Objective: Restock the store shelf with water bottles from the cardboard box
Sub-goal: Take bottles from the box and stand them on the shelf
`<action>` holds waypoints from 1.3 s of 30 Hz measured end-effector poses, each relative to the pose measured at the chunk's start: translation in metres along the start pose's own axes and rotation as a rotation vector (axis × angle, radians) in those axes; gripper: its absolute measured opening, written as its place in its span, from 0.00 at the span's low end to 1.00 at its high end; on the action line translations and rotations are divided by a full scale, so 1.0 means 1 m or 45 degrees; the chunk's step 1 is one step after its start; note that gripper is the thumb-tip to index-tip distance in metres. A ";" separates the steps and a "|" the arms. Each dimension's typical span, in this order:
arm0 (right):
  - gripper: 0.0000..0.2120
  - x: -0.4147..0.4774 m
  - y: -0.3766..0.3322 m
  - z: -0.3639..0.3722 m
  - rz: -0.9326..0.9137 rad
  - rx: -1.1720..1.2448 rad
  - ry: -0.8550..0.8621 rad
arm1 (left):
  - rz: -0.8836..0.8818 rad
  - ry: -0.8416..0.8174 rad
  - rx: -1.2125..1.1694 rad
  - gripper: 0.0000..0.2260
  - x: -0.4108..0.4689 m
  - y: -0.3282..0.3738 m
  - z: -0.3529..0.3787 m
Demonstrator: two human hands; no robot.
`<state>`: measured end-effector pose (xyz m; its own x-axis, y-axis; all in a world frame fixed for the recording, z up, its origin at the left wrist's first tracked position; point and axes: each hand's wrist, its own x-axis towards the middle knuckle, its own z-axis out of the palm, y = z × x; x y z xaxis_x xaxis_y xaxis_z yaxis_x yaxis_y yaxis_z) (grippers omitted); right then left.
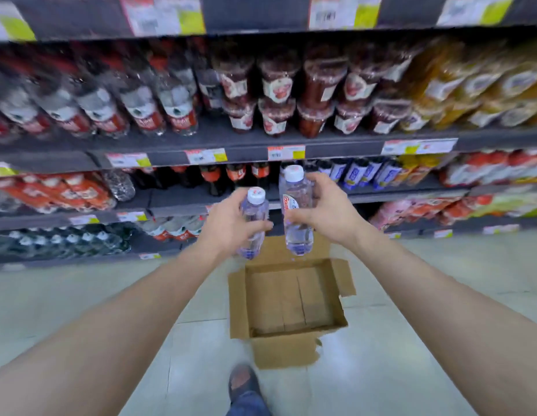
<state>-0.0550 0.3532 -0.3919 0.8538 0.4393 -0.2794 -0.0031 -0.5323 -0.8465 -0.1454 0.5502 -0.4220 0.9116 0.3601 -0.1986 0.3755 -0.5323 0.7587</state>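
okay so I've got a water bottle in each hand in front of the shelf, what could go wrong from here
1. The left hand wraps its bottle mid-body, the right hand likewise on its bottle; a loose grip could let one slip.
2. The open cardboard box sits on the floor just ahead of your shoe, a possible trip.

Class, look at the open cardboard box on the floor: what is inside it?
The open brown cardboard box shows only its bare creased bottom; no bottles are visible inside. The near wall hides a thin strip of the bottom.
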 end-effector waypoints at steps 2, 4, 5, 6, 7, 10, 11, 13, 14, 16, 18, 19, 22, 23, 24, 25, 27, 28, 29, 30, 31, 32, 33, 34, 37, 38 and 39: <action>0.37 -0.019 -0.047 -0.017 -0.069 -0.038 -0.009 | 0.059 0.056 -0.021 0.28 -0.015 0.036 -0.039; 0.31 -0.038 -0.087 -0.032 -0.148 -0.043 0.007 | 0.105 0.105 -0.028 0.29 -0.032 0.069 -0.075; 0.31 -0.049 -0.108 -0.040 -0.191 -0.038 0.018 | 0.121 0.129 -0.051 0.30 -0.043 0.084 -0.092; 0.30 -0.060 -0.128 -0.046 -0.234 -0.032 0.033 | 0.139 0.148 -0.077 0.31 -0.054 0.098 -0.108; 0.30 -0.072 -0.150 -0.053 -0.274 -0.027 0.042 | 0.153 0.171 -0.094 0.31 -0.066 0.113 -0.125; 0.34 -0.109 -0.211 -0.073 -0.409 -0.029 0.048 | 0.185 0.232 -0.072 0.31 -0.108 0.155 -0.177; 0.35 -0.121 -0.231 -0.079 -0.455 -0.022 0.050 | 0.186 0.259 -0.078 0.29 -0.123 0.168 -0.195; 0.33 -0.146 -0.271 -0.090 -0.555 0.002 0.047 | 0.198 0.320 -0.090 0.24 -0.155 0.190 -0.232; 0.31 -0.158 -0.289 -0.094 -0.593 0.026 0.032 | 0.206 0.353 -0.088 0.23 -0.171 0.200 -0.250; 0.35 -0.180 -0.323 -0.097 -0.648 0.056 0.021 | 0.223 0.424 -0.100 0.25 -0.202 0.223 -0.287; 0.39 -0.201 -0.357 -0.096 -0.704 0.056 0.012 | 0.251 0.506 -0.117 0.26 -0.230 0.244 -0.319; 0.38 -0.211 -0.374 -0.094 -0.741 0.063 0.003 | 0.265 0.551 -0.138 0.25 -0.244 0.253 -0.333; 0.36 -0.238 -0.421 -0.084 -0.870 0.075 -0.031 | 0.299 0.698 -0.170 0.23 -0.284 0.274 -0.372; 0.37 -0.247 -0.436 -0.079 -0.906 0.065 -0.044 | 0.304 0.729 -0.157 0.23 -0.297 0.280 -0.385; 0.39 -0.255 -0.451 -0.074 -0.934 0.054 -0.063 | 0.308 0.755 -0.124 0.25 -0.310 0.285 -0.398; 0.41 -0.263 -0.467 -0.068 -0.963 0.045 -0.081 | 0.306 0.774 -0.085 0.27 -0.324 0.289 -0.410; 0.39 -0.282 -0.497 -0.057 -1.018 0.032 -0.121 | 0.285 0.835 -0.028 0.37 -0.346 0.292 -0.436; 0.38 -0.291 -0.511 -0.050 -1.045 0.031 -0.143 | 0.267 0.873 -0.009 0.40 -0.356 0.291 -0.450; 0.38 -0.299 -0.525 -0.043 -1.075 0.034 -0.152 | 0.255 0.910 -0.002 0.43 -0.366 0.289 -0.463; 0.38 -0.307 -0.539 -0.035 -1.102 0.028 -0.150 | 0.244 0.944 -0.013 0.45 -0.376 0.284 -0.477; 0.38 -0.315 -0.552 -0.026 -1.128 0.023 -0.147 | 0.232 0.976 -0.025 0.48 -0.385 0.279 -0.491; 0.38 -0.321 -0.565 -0.017 -1.152 0.017 -0.154 | 0.224 1.007 -0.039 0.50 -0.394 0.273 -0.505; 0.38 -0.326 -0.577 -0.006 -1.179 0.018 -0.162 | 0.219 1.036 -0.055 0.52 -0.404 0.266 -0.518; 0.39 -0.329 -0.589 0.007 -1.196 0.018 -0.168 | 0.218 1.065 -0.071 0.54 -0.413 0.258 -0.531; 0.41 -0.340 -0.620 0.049 -1.223 0.029 -0.175 | 0.222 1.127 -0.071 0.51 -0.438 0.233 -0.566; 0.41 -0.341 -0.630 0.065 -1.214 0.021 -0.182 | 0.220 1.140 -0.062 0.49 -0.444 0.223 -0.579; 0.41 -0.342 -0.641 0.083 -1.208 0.010 -0.188 | 0.218 1.147 -0.052 0.48 -0.450 0.214 -0.591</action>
<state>-0.3886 0.6041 0.2083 0.4279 0.7718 0.4703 0.6516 0.0972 -0.7523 -0.5745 0.7273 0.1964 0.4723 0.7490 0.4646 0.2254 -0.6122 0.7579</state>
